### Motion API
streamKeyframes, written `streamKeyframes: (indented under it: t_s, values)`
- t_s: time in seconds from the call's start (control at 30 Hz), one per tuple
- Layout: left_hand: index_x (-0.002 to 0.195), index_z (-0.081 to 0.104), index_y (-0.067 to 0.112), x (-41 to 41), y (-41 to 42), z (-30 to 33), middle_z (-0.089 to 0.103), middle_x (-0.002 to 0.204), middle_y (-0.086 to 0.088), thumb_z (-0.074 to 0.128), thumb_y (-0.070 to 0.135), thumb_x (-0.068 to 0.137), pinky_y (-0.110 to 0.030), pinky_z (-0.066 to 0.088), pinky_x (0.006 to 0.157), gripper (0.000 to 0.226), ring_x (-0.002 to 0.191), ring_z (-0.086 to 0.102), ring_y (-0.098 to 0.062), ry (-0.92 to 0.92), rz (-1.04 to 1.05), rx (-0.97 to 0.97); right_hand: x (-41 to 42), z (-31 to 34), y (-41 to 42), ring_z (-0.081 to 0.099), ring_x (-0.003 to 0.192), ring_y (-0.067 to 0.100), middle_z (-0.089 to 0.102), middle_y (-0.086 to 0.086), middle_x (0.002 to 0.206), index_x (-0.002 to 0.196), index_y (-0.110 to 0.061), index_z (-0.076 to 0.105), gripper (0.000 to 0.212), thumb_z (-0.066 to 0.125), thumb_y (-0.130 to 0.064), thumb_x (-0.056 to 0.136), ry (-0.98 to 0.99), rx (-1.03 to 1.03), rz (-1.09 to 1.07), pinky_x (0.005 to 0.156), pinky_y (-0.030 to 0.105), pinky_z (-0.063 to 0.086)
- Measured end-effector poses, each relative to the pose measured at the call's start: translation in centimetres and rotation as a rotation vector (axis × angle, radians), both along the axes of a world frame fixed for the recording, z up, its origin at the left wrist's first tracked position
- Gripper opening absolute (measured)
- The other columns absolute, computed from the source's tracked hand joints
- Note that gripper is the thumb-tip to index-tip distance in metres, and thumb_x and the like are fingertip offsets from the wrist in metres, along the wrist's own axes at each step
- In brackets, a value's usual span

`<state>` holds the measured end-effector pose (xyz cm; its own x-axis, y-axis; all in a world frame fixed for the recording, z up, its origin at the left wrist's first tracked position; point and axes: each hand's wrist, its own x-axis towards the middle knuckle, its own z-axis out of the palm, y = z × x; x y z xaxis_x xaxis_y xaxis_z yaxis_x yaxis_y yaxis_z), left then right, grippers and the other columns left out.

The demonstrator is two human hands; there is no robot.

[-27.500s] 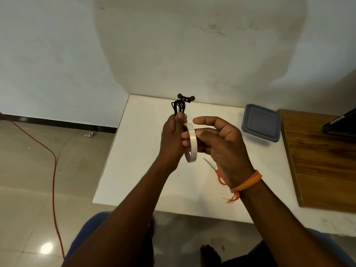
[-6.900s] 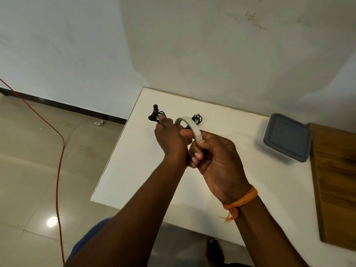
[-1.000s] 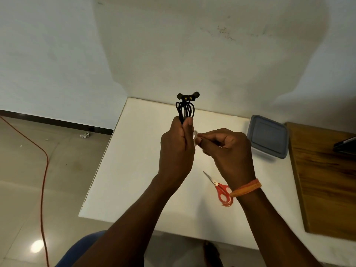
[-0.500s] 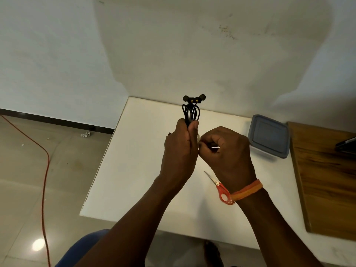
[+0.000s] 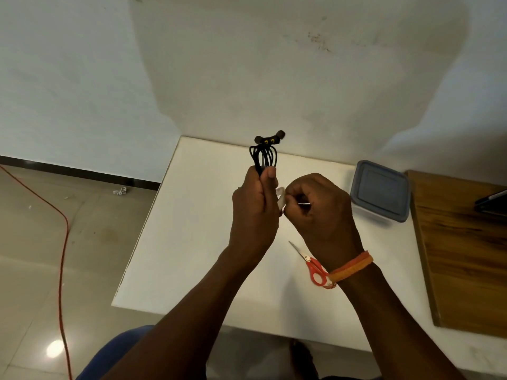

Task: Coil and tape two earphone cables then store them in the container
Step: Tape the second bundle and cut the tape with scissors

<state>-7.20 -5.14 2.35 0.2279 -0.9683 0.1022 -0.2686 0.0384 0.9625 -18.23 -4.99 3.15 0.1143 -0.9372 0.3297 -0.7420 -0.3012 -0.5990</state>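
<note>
My left hand [image 5: 255, 207] grips a coiled black earphone cable [image 5: 264, 156] upright above the white table [image 5: 186, 242]; the loops and the two earbuds stick out above my fist. My right hand [image 5: 319, 212], fingers curled, pinches a whitish strip of tape [image 5: 280, 198] against the bundle, right beside my left thumb. The grey-lidded container [image 5: 380, 190] stands shut at the table's back right. The second earphone cable and the tape roll are hidden from view.
Red-handled scissors [image 5: 311, 266] lie on the table under my right wrist. A wooden board [image 5: 463, 248] sits to the right with a dark device [image 5: 492, 200] at the frame edge. A red cable [image 5: 61, 242] runs over the floor on the left.
Over the last second my right hand's fingers curled in and pressed the tape closer to the bundle. My left hand kept the coil upright, shifting only slightly. The tape roll held earlier is gone from my hands.
</note>
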Motion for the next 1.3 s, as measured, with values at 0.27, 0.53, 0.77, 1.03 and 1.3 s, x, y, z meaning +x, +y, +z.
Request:
streamKeyframes:
  t_s: [0.27,0.53,0.77,1.03,1.3]
  values:
    - [0.079,0.045,0.023,0.5,-0.1,0.1,0.055,0.062,-0.003,0.028,0.048,0.095,-0.017,0.039,0.041,0.034,0.045,0.052,-0.008,0.044,0.010,0.027,-0.6,0.8,0.0,0.059,0.068,-0.009,0.063,-0.016,0.079,0.087,-0.013,0.078,0.007,0.074,-0.011,0.082,-0.149,0.123,-0.004,0.068,0.003,0.046]
    - [0.084,0.049,0.012,0.0,0.1,-0.4,0.061,0.068,-0.010,0.033,0.032,0.104,-0.009,0.036,0.044,0.032,0.045,0.054,-0.002,-0.003,0.014,0.036,-1.4,0.9,-0.2,0.063,0.071,0.001,0.066,-0.012,0.075,0.083,-0.015,0.078,0.004,0.075,-0.014,0.080,-0.144,0.248,-0.040,0.068,0.012,0.050]
    - [0.078,0.048,0.021,-0.2,0.0,-0.8,0.062,0.067,-0.010,0.032,0.041,0.101,-0.014,0.038,0.043,0.034,0.047,0.053,-0.011,0.033,0.040,0.025,-1.6,0.8,-0.4,0.064,0.072,0.005,0.070,-0.007,0.077,0.081,-0.014,0.078,0.003,0.075,-0.014,0.080,-0.161,0.273,-0.032,0.068,0.014,0.051]
    - [0.075,0.046,0.028,-0.1,0.2,-0.6,0.060,0.061,-0.006,0.034,0.039,0.103,-0.027,0.041,0.046,0.033,0.044,0.052,-0.008,0.059,0.053,0.040,-1.3,0.8,-0.1,0.059,0.068,0.001,0.062,-0.010,0.076,0.079,-0.008,0.074,0.006,0.070,-0.010,0.083,-0.096,0.221,0.002,0.063,0.004,0.045]
    - [0.076,0.045,0.025,0.4,-0.2,-0.2,0.054,0.057,0.004,0.033,0.038,0.104,-0.030,0.042,0.045,0.033,0.045,0.054,-0.010,0.071,0.067,0.053,-1.0,0.4,-0.1,0.062,0.082,0.002,0.065,-0.012,0.080,0.084,-0.013,0.074,0.007,0.068,-0.010,0.086,-0.213,0.208,0.015,0.069,0.005,0.046]
